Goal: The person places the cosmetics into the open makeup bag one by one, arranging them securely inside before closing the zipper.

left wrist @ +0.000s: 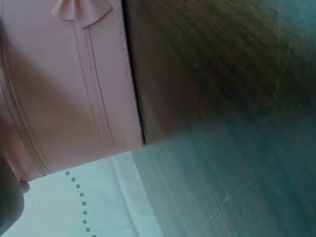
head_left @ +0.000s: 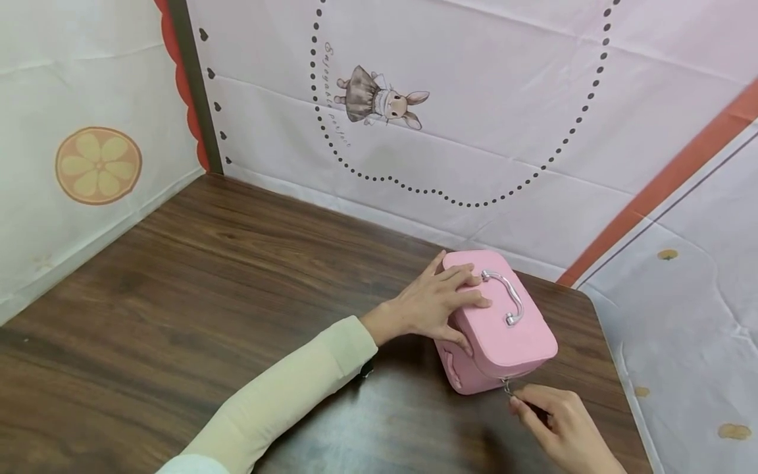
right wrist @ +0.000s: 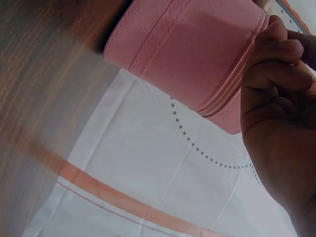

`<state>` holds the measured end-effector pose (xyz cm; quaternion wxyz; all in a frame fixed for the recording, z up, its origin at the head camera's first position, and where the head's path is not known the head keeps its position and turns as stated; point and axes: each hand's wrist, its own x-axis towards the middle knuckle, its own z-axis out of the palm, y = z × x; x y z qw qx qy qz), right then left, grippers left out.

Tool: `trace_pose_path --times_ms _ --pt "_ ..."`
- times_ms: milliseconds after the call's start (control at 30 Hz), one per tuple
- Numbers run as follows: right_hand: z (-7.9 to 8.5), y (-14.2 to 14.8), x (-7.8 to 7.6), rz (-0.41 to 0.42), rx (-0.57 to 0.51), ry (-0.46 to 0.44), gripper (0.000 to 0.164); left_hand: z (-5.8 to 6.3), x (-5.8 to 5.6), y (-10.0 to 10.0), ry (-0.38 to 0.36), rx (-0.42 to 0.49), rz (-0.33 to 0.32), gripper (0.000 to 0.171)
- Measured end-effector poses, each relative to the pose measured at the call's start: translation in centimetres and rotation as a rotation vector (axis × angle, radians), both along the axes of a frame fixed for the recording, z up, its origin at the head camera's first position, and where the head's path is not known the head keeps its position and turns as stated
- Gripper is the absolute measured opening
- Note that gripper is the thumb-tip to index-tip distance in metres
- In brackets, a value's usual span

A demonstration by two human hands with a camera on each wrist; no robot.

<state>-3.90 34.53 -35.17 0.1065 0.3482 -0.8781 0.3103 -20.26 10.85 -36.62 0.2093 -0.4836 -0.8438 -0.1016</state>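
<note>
A pink zippered case [head_left: 521, 342] stands on the wooden table, with a silver handle [head_left: 506, 295] on its lid. My left hand [head_left: 435, 299] rests on the lid's left edge, fingers spread over the top and thumb down the side. At the near corner, my right hand [head_left: 562, 421] pinches a metal zipper pull [head_left: 507, 387] between thumb and fingers. The left wrist view shows a pink bow [left wrist: 84, 11] on the case's front and part of the zipper [left wrist: 17, 116]. In the right wrist view, the curled right hand [right wrist: 281, 94] is beside the zipper track [right wrist: 229, 91].
Dark brown wooden table [head_left: 177, 316] extends to the left of the case. Behind it hangs a pale cloth wall [head_left: 474, 99] with a rabbit print and dotted line. Another cloth wall [head_left: 699, 316] closes off the right side near the case.
</note>
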Motion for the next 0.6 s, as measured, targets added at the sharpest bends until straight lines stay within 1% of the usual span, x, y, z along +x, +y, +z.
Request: trace_pose_path --times_ms 133,200,333,533,600 --pt "-0.1 -0.2 -0.2 0.002 -0.005 0.024 0.044 -0.4 0.3 -0.1 0.029 0.024 0.032 0.081" --pt "0.0 -0.3 -0.2 -0.014 0.006 0.034 0.044 -0.6 0.3 -0.1 0.055 0.033 0.049 0.080" --pt "0.1 -0.2 -0.2 -0.033 0.006 0.051 0.044 -0.4 0.5 0.3 0.081 0.015 0.073 0.079" --pt "-0.2 0.1 -0.1 -0.034 -0.011 0.076 0.045 -0.2 0.8 1.0 0.072 -0.012 0.094 0.079" --pt "-0.4 0.2 -0.1 -0.010 -0.031 0.101 0.045 -0.1 0.9 1.1 0.065 -0.020 0.101 0.080"
